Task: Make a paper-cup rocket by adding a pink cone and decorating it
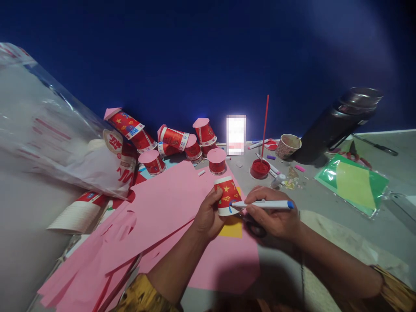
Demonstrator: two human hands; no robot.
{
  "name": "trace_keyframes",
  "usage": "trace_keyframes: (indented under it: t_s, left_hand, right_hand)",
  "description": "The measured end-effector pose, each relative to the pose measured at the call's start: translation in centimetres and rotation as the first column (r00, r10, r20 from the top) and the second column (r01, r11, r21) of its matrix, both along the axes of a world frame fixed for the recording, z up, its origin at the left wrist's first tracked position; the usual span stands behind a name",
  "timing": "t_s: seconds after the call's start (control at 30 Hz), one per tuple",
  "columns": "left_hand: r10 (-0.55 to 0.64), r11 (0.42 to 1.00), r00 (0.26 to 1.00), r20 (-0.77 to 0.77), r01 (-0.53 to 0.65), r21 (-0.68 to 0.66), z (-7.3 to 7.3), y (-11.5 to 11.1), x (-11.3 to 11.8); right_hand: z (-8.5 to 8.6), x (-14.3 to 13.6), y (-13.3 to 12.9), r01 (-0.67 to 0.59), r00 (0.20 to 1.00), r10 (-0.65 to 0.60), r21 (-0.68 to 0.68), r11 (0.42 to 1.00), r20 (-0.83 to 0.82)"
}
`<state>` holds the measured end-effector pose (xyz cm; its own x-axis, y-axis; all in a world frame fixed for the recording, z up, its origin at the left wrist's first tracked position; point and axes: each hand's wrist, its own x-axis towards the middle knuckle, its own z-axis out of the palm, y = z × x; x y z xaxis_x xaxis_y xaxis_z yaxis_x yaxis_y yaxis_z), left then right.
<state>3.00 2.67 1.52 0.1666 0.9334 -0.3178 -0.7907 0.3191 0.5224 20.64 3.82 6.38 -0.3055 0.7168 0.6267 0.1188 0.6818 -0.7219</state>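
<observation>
My left hand (pixel 209 213) is closed around a red paper cup (pixel 227 193) with gold star patterns and a white band at its lower edge. My right hand (pixel 274 216) grips a white marker (pixel 271 205) with a blue end. The marker's tip touches the cup near the white band, where a small blue mark shows. Black scissor handles (pixel 254 226) lie just beneath my hands, partly hidden. Pink paper sheets (pixel 165 206) spread under and left of the cup, with a yellow piece (pixel 231 229) on them.
Several red cups with pink paper tops (pixel 152 162) stand or lean along the blue wall. Stacked cups (pixel 78 212) and a plastic bag (pixel 48 125) are at left. A red pot (pixel 260 169) with a stick, a patterned cup (pixel 288 146), a black flask (pixel 338 125) and a green packet (pixel 352 184) lie right.
</observation>
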Motion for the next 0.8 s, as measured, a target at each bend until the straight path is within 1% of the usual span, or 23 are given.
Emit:
trace_keyframes:
  t_s: [0.17, 0.33, 0.53, 0.67, 0.8]
  left_hand:
    - [-0.003, 1.0, 1.0, -0.006, 0.003, 0.006, -0.04, 0.0, 0.04]
    - [-0.001, 1.0, 1.0, -0.005, 0.001, 0.007, -0.06, 0.01, -0.02]
    - [0.008, 1.0, 1.0, 0.014, -0.008, -0.009, -0.16, 0.02, -0.04]
    - [0.0, 1.0, 1.0, 0.01, 0.0, -0.007, -0.19, 0.0, -0.01]
    - [0.002, 1.0, 1.0, 0.014, -0.002, -0.003, -0.18, -0.05, 0.09]
  right_hand:
    - [-0.26, -0.01, 0.06, 0.007, 1.0, -0.007, -0.008, 1.0, 0.02]
    - [-0.35, 0.11, 0.15, 0.061, 0.997, -0.061, 0.001, 0.998, 0.046]
    - [-0.26, 0.45, 0.09, 0.142, 0.989, -0.139, -0.09, 0.986, 0.043]
    - [-0.29, 0.29, -0.1, 0.135, 0.991, -0.134, -0.11, 0.985, 0.015]
    - [-0.23, 0.04, -0.24, 0.129, 0.992, -0.126, -0.12, 0.984, 0.026]
